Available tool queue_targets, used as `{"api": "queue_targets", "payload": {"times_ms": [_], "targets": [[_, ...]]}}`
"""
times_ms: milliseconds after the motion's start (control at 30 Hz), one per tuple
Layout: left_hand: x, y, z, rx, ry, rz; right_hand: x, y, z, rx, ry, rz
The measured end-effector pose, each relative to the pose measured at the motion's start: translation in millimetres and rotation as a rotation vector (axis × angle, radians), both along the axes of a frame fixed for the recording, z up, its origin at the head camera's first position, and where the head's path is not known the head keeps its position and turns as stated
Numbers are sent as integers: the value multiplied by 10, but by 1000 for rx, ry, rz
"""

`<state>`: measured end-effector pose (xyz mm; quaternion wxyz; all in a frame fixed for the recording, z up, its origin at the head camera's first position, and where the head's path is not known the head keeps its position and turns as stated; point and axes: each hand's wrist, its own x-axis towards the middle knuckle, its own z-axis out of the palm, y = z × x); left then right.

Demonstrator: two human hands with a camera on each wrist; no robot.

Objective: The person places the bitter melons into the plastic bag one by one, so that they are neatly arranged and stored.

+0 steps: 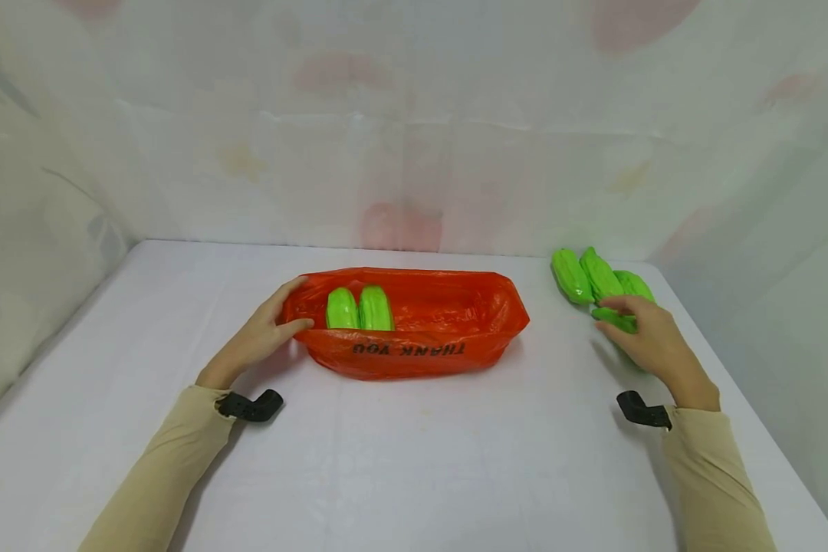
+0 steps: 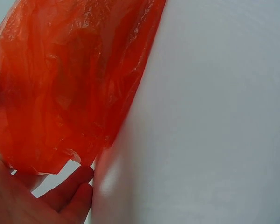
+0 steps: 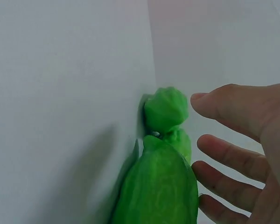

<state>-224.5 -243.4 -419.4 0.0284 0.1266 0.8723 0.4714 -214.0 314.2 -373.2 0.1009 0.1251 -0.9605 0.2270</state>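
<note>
So the right hand [image 1: 652, 341] is over at the far right corner of the white table [image 1: 455, 460], thumb held well off the fingers, and the fingers have gaps between them too, so pretty spread. One glossy green gourd [image 1: 616, 319] shows in the space between thumb and index finger from the head camera, partly covered by the hand. In the right wrist view the fingertips come right up along the side of a big green one. Honestly can't tell if skin is actually touching it, but it doesn't look pinched.

Just past that hand there are three more, a left-hand gourd [image 1: 571, 276], a middle gourd [image 1: 600, 276] and a right-hand gourd [image 1: 633, 284], bunched side by side near the table's back edge, under the pale patterned cloth [image 1: 414, 115].

Left hand [image 1: 258, 337] is way over on the other side, at the left end of a red plastic bag [image 1: 414, 359]. Thumb's at the near rim, fingers up at the far rim, so it's spread across that end and touching the plastic. Bag's lying with its mouth up, "THANK YOU" printed upside down from here. Two gourds [image 1: 376, 308] stand next to each other inside, toward the left hand's end, well apart from the right hand.

Beige sleeves [image 1: 172, 460] on both arms btw, with a black wrist gadget [image 1: 251, 406] on each.
</note>
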Motion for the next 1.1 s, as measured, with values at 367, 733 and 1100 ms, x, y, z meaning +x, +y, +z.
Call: {"api": "queue_targets", "payload": {"times_ms": [367, 733, 1100], "targets": [[-2, -2, 13, 4, -3, 0, 6, 185, -22, 19, -19, -28], [-5, 12, 18, 1, -6, -6, 9, 318, -77, 33, -124, -48], [-3, 9, 17, -3, -9, -2, -58, 295, -111, 80, -277, -62]]}}
